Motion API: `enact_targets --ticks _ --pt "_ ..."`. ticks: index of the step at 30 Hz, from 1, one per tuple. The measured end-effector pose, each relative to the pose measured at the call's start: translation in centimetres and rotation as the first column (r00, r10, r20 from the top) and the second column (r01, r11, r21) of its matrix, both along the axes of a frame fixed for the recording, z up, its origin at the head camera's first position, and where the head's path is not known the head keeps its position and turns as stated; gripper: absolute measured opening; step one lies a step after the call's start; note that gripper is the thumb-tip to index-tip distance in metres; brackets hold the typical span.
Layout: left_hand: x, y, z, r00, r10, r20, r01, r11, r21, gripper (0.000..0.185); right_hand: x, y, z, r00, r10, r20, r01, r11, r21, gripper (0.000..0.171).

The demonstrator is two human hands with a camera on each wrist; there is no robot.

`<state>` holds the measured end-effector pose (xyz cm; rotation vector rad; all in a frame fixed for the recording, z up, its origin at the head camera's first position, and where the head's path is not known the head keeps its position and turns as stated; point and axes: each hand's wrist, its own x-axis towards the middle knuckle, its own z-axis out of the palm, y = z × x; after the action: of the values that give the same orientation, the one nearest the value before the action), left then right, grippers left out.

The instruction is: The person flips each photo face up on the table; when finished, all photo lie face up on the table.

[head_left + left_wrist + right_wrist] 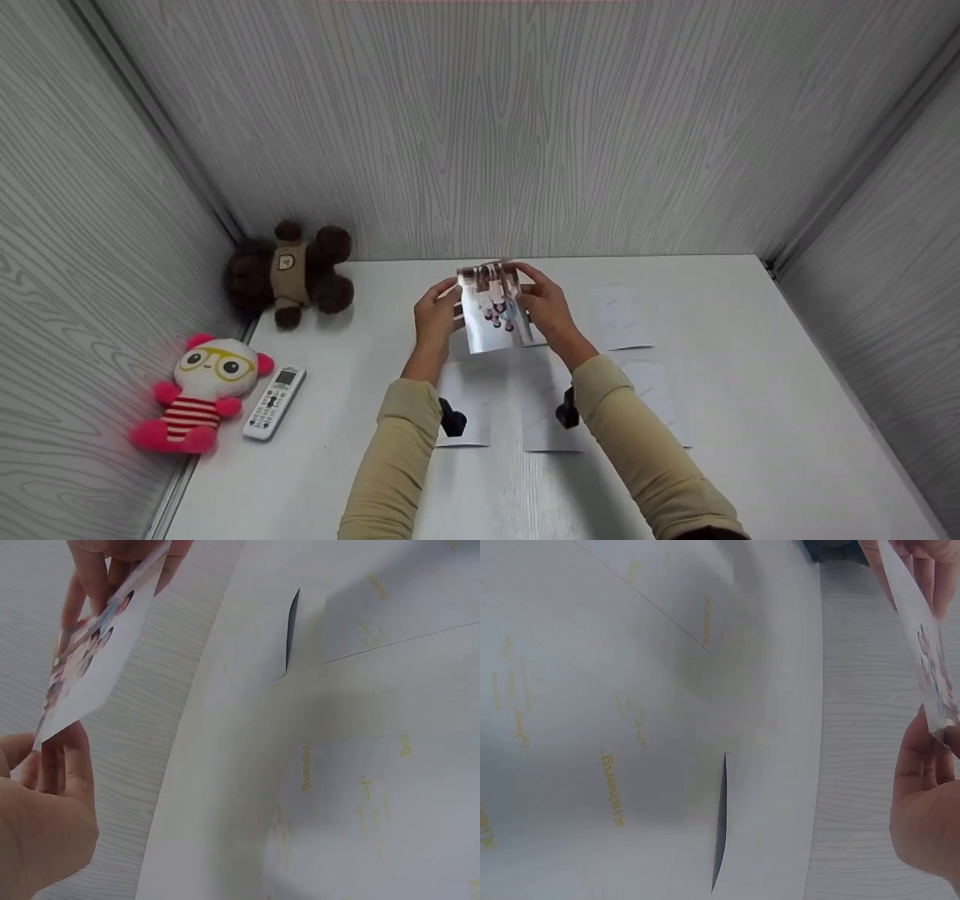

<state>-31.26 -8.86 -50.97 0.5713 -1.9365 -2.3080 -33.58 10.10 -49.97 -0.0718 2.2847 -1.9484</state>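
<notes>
A glossy photo print showing a group of people is held up above the table, its picture upside down in the head view. My left hand pinches its left edge between thumb and fingers. On the opposite edge, my right hand grips it near the upper corner. The left wrist view shows the photo tilted between both hands. Below lie several white-backed prints, among them a left one, a middle one and a far right one; yellow lettering marks their backs.
On the table's left side lie a brown plush bear, a pink and white panda doll and a white remote control. Grey wood-grain panels wall the white table at the back and sides.
</notes>
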Motion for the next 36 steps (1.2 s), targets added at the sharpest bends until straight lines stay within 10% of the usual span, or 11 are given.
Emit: enact_targets --ticks 13,27,36 --pt "0.5 0.8 -0.6 0.973 -0.223 0.064 0.202 0.95 0.24 0.058 -0.6 -0.4 0.5 0.987 -0.128 0.098 0.139 0.984 -0.115 0.051" --pt "0.1 0.3 -0.6 0.987 -0.155 0.051 0.144 0.974 0.173 0.043 -1.4 1.3 1.5 0.98 -0.099 0.174 0.141 0.958 -0.25 0.061" --pt "0.0 -0.3 -1.1 0.991 -0.094 0.094 0.08 0.986 0.149 0.041 -1.3 2.2 1.1 0.976 -0.043 0.214 0.078 0.984 -0.16 0.043"
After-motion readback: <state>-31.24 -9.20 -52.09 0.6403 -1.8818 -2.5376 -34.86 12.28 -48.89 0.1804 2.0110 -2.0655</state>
